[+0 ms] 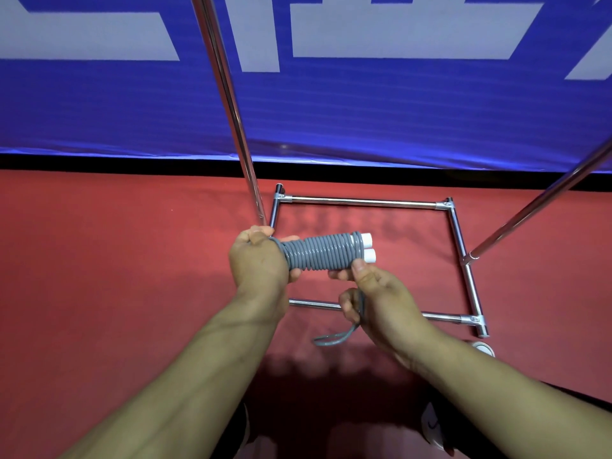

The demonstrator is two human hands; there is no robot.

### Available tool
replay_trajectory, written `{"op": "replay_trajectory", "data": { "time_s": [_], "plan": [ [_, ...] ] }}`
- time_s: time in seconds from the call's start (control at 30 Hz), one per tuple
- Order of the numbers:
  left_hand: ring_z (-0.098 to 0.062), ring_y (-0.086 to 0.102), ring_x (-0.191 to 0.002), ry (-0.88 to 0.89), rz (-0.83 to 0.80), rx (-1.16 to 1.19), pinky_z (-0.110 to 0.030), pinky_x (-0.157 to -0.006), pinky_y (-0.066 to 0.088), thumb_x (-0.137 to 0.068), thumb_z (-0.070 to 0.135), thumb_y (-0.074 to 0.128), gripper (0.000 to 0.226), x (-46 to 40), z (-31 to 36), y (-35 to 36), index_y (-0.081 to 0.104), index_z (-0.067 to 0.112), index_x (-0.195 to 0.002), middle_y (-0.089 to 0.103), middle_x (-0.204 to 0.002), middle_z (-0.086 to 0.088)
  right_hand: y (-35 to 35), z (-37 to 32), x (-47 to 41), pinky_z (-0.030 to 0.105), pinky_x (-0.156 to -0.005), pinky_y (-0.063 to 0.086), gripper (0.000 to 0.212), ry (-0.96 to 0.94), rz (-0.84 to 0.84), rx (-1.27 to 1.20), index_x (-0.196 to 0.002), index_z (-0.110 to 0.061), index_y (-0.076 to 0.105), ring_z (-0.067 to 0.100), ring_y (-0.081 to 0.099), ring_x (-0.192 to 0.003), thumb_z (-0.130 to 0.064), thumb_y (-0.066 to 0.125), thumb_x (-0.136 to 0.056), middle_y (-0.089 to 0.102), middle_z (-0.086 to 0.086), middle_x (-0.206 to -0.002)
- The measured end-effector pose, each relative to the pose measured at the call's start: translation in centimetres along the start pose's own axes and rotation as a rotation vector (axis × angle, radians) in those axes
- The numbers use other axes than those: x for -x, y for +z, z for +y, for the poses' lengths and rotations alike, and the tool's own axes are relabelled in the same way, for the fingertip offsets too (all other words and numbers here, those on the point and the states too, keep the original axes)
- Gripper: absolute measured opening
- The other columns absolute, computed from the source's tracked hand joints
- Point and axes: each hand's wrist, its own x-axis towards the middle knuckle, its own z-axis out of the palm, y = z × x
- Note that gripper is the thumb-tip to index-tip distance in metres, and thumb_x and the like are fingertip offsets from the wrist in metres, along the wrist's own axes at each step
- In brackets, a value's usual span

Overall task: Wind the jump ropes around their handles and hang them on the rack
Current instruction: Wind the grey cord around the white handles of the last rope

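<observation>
A grey jump rope (319, 252) is wound in tight coils around its two white handles (367, 248), held side by side and pointing right. My left hand (259, 260) grips the left end of the bundle. My right hand (372, 293) pinches the right end with thumb and fingers, and its lower fingers curl round the loose rope tail. That tail loop (334, 337) hangs down below my right hand. The chrome rack's base frame (364, 202) lies on the red floor right behind the bundle, with upright poles (228, 94) rising at left and right.
A blue banner with pale lettering (331, 104) covers the wall behind the rack. A second rack pole (543, 207) slants up at the right. A small white round object (482, 347) lies on the floor by the rack's near right foot. Shoes (432, 425) show at the bottom.
</observation>
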Motion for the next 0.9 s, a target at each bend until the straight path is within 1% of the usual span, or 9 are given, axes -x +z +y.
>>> {"op": "replay_trajectory", "data": {
  "time_s": [0.1, 0.23, 0.3, 0.4, 0.57, 0.73, 0.8, 0.83, 0.9],
  "plan": [
    [-0.006, 0.048, -0.031, -0.068, -0.007, 0.028, -0.014, -0.031, 0.033, -0.107, 0.019, 0.032, 0.021, 0.2, 0.2, 0.0, 0.050, 0.016, -0.097, 0.064, -0.065, -0.003, -0.1, -0.2, 0.0, 0.024, -0.044, 0.020, 0.027, -0.026, -0.049, -0.047, -0.108, -0.023, 0.051, 0.012, 0.030, -0.045, -0.039, 0.057, -0.086, 0.058, 0.006, -0.075],
    [-0.004, 0.047, -0.030, -0.103, -0.053, 0.022, -0.012, -0.032, 0.032, -0.105, 0.018, 0.032, 0.019, 1.1, -0.3, 0.3, 0.050, 0.018, -0.099, 0.063, -0.056, 0.000, -0.2, -0.5, 0.4, 0.014, -0.054, 0.040, 0.040, -0.135, 0.039, -0.047, -0.117, -0.043, 0.060, 0.000, 0.046, -0.058, -0.057, 0.051, -0.082, 0.055, -0.014, -0.077],
    [-0.005, 0.047, -0.030, -0.083, -0.070, 0.015, -0.013, -0.032, 0.032, -0.106, 0.020, 0.031, 0.021, 1.3, -0.6, 0.4, 0.049, 0.019, -0.095, 0.065, -0.054, 0.001, -0.1, -0.5, 0.7, 0.017, -0.050, 0.036, 0.045, -0.167, 0.061, -0.008, -0.117, -0.040, 0.064, 0.003, 0.038, -0.052, -0.064, 0.048, -0.082, 0.046, -0.011, -0.065],
    [-0.007, 0.049, -0.033, 0.078, -0.091, -0.069, -0.016, -0.032, 0.035, -0.107, 0.021, 0.031, 0.024, 1.2, -0.6, 0.0, 0.048, 0.021, -0.090, 0.067, -0.065, -0.006, 0.0, -0.3, 0.6, 0.023, -0.046, 0.024, 0.048, -0.127, 0.078, -0.004, -0.120, -0.030, 0.066, 0.007, 0.027, -0.046, -0.056, 0.045, -0.087, 0.033, -0.007, -0.055],
    [-0.021, 0.061, -0.052, 0.381, -0.129, -0.366, -0.026, -0.037, 0.046, -0.098, 0.032, 0.035, 0.024, 0.2, -1.3, -0.5, 0.054, 0.030, -0.083, 0.069, -0.087, -0.014, -0.1, -0.3, 0.3, 0.022, -0.044, 0.021, 0.048, -0.065, 0.083, -0.043, -0.116, -0.025, 0.069, 0.010, 0.021, -0.045, -0.055, 0.047, -0.086, 0.028, -0.005, -0.053],
    [-0.017, 0.058, -0.049, 0.538, -0.156, -0.530, -0.030, -0.036, 0.050, -0.103, 0.023, 0.036, 0.026, 0.5, -1.0, -0.9, 0.056, 0.023, -0.087, 0.057, -0.074, 0.000, -0.1, -0.5, 0.1, 0.024, -0.043, 0.021, 0.046, -0.047, 0.074, -0.087, -0.111, -0.023, 0.071, 0.012, 0.018, -0.045, -0.055, 0.050, -0.085, 0.024, -0.003, -0.050],
    [-0.020, 0.059, -0.048, 0.581, -0.172, -0.545, -0.030, -0.035, 0.048, -0.103, 0.023, 0.036, 0.027, 0.7, -1.0, -0.8, 0.057, 0.023, -0.086, 0.054, -0.070, 0.003, -0.1, -0.7, 0.3, 0.025, -0.043, 0.023, 0.043, -0.045, 0.075, -0.078, -0.098, -0.024, 0.075, 0.012, 0.019, -0.045, -0.057, 0.051, -0.087, 0.024, -0.003, -0.049],
    [-0.022, 0.059, -0.047, 0.563, -0.160, -0.512, -0.028, -0.033, 0.046, -0.103, 0.022, 0.037, 0.027, 0.6, -0.9, -0.7, 0.057, 0.024, -0.084, 0.054, -0.069, 0.003, -0.1, -0.7, 0.4, 0.026, -0.045, 0.024, 0.044, -0.047, 0.068, -0.048, -0.080, -0.024, 0.075, 0.013, 0.020, -0.044, -0.060, 0.049, -0.088, 0.025, -0.003, -0.048],
    [-0.023, 0.057, -0.045, 0.482, -0.099, -0.419, -0.026, -0.033, 0.043, -0.102, 0.020, 0.038, 0.028, -0.5, -0.7, -0.4, 0.057, 0.024, -0.081, 0.054, -0.065, 0.003, 0.0, -0.6, 0.6, 0.028, -0.047, 0.027, 0.063, -0.016, 0.030, 0.082, -0.048, -0.022, 0.059, 0.014, 0.026, -0.042, -0.067, 0.041, -0.089, 0.030, -0.002, -0.045]
  ]
}}
